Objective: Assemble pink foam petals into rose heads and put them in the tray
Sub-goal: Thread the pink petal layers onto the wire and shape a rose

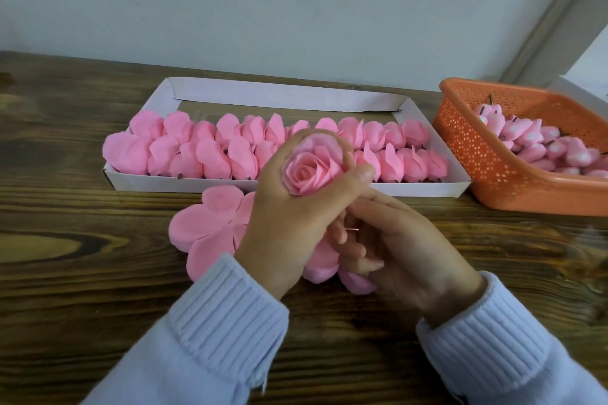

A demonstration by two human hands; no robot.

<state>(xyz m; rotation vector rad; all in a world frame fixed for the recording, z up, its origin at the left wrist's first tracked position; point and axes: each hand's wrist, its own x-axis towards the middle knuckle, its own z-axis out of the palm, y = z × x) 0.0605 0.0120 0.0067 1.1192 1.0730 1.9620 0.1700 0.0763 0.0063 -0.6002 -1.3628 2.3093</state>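
Note:
My left hand (289, 223) grips a pink foam rose head (311, 168), raised in front of the white cardboard tray (329, 189). Its fingers curl round the outer petals and the thumb lies across the right side. My right hand (394, 246) sits just below and to the right, its curled fingers pinching a thin pin or stem under the rose. Flat pink petal sheets (210, 230) lie on the wooden table under both hands, partly hidden. Two rows of finished pink rose heads (197, 154) fill the front of the tray.
An orange perforated plastic basket (487, 158) at the right holds several pink buds with dark stems (539, 145). A white box edge (579, 89) shows behind it. The back strip of the tray is bare. A pale wall stands behind the table.

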